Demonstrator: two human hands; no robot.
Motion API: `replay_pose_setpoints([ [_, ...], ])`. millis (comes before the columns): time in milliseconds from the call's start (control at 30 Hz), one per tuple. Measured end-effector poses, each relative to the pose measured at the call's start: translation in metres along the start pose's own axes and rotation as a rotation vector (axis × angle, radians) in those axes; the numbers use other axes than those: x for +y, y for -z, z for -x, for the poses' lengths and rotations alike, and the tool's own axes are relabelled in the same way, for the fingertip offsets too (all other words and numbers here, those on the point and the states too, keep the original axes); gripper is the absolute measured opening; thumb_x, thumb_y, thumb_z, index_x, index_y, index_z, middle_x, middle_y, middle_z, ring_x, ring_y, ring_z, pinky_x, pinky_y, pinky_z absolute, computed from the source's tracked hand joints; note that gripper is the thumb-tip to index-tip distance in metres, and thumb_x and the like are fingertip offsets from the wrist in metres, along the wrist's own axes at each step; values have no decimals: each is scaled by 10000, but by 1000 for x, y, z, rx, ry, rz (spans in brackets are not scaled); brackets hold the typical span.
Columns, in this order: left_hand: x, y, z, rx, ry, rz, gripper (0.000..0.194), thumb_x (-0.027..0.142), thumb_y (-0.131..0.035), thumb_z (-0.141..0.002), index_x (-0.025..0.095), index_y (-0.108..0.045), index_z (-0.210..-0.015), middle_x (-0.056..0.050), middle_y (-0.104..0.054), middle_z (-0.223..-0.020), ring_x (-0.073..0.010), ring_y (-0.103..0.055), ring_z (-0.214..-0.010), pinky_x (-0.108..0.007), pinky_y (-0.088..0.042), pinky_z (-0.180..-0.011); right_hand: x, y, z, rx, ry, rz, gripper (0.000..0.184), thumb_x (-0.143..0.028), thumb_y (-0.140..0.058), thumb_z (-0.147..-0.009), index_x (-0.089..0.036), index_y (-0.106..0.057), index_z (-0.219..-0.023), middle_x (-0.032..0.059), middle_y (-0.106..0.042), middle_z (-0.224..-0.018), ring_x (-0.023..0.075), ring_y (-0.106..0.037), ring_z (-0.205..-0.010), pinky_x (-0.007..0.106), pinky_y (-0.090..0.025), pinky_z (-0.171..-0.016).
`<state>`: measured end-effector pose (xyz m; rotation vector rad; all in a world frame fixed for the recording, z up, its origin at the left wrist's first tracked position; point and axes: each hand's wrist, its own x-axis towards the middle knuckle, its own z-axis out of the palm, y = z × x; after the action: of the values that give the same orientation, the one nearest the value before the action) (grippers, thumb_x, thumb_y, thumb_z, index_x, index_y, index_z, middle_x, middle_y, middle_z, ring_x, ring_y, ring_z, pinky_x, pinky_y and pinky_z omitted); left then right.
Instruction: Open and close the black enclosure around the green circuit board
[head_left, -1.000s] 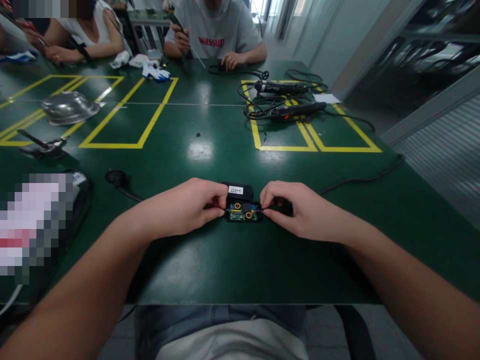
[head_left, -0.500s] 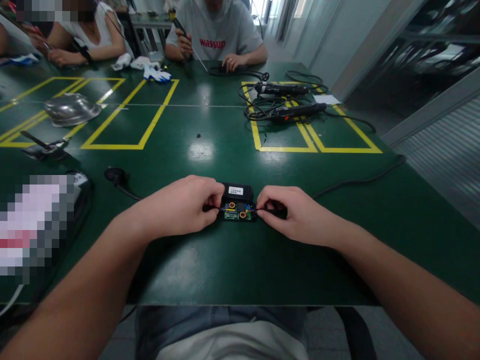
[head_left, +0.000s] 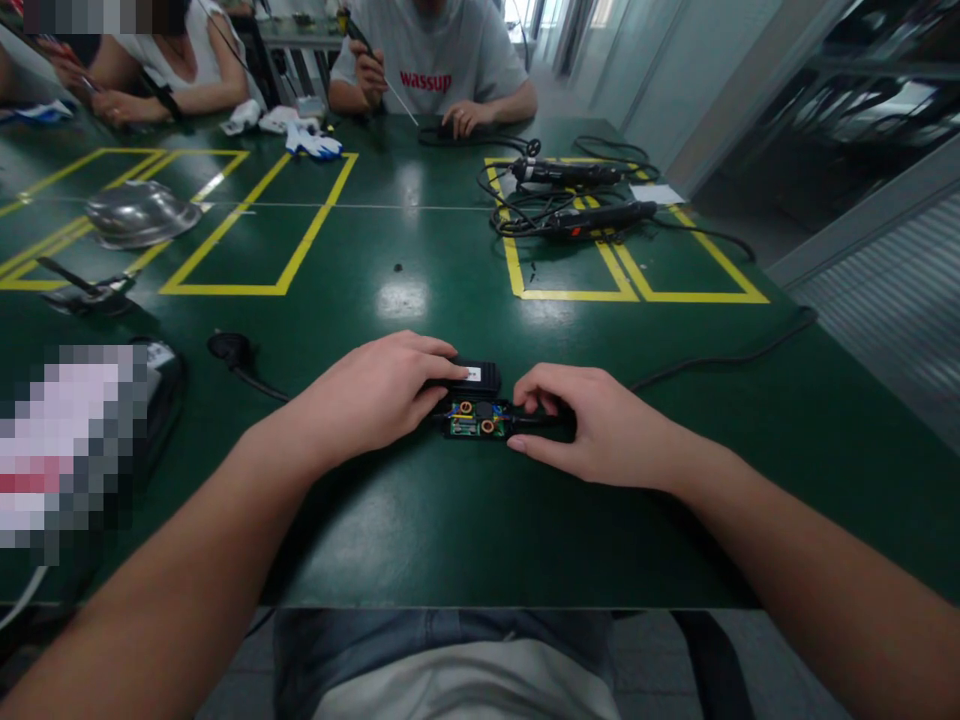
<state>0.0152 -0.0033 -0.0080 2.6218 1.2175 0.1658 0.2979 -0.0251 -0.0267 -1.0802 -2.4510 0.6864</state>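
Note:
A small black case (head_left: 477, 433) lies open on the table, its circuit board (head_left: 474, 417) facing up, with copper coils and coloured wires. Just behind it is the black cover (head_left: 491, 378), bearing a white label. My left hand (head_left: 382, 390) has its fingers on the left end of this cover, partly over the label, with the thumb below; the exact grip is partly hidden. Beside the case's right end, my right hand (head_left: 592, 420) curves around the black cable (head_left: 544, 420), thumb and fingertips apart.
A black plug (head_left: 231, 348) lies left of my left hand. Farther back are a metal bowl (head_left: 142, 215), black corded tools (head_left: 570, 175) and gloves (head_left: 315, 142). People sit across the green table (head_left: 420, 540); one holds a long thin tool (head_left: 401, 103). A blurred-out object (head_left: 75, 440) lies at left.
My left hand has left the cable at the case's left end and reached onto the cover, which has shifted slightly left. The fingers of my right hand have spread from their pinch.

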Motion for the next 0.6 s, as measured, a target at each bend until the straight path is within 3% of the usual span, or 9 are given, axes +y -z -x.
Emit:
replay_pose_setpoints([
  [167,0,2,1,39,58,-15,314,261,-653,-1033,213,-798,-1308,-109,-819,-1284,-302,-758,-1166,-444,-595,-1074,1,1,2,-26,-43,-25,313,-331,-858,-894,-243,-608,-1059,3,-700,-908,173,-614,-739,301,-466,-672],
  [300,8,10,5,113,26,120,461,236,-663,-1014,206,-705,-1472,-110,-795,-1353,-290,-739,-1237,-429,-557,-1120,4,0,3,17,-89,-78,583,-395,-889,-864,-247,-502,-1275,6,-692,-976,173,-606,-726,311,-502,-670],
  [400,15,14,7,71,-53,224,443,241,-708,-982,231,-738,-1424,-83,-798,-1315,-264,-749,-1195,-390,-558,-1088,5,-2,3,19,-69,-82,756,-397,-910,-852,-240,-461,-1439,24,-703,-1044,179,-619,-742,324,-527,-689],
  [467,17,14,8,13,-87,245,419,227,-732,-955,241,-766,-1373,-72,-801,-1277,-253,-753,-1159,-370,-559,-1063,4,-2,3,11,-21,-60,709,-375,-913,-858,-242,-523,-1434,40,-714,-1071,190,-638,-780,330,-537,-711],
  [600,18,9,8,-30,-102,226,375,211,-746,-942,228,-794,-1313,-76,-795,-1263,-250,-749,-1147,-362,-551,-1076,4,-4,1,4,78,-24,377,-308,-853,-930,-232,-675,-1253,66,-737,-1085,223,-678,-887,351,-556,-787],
])
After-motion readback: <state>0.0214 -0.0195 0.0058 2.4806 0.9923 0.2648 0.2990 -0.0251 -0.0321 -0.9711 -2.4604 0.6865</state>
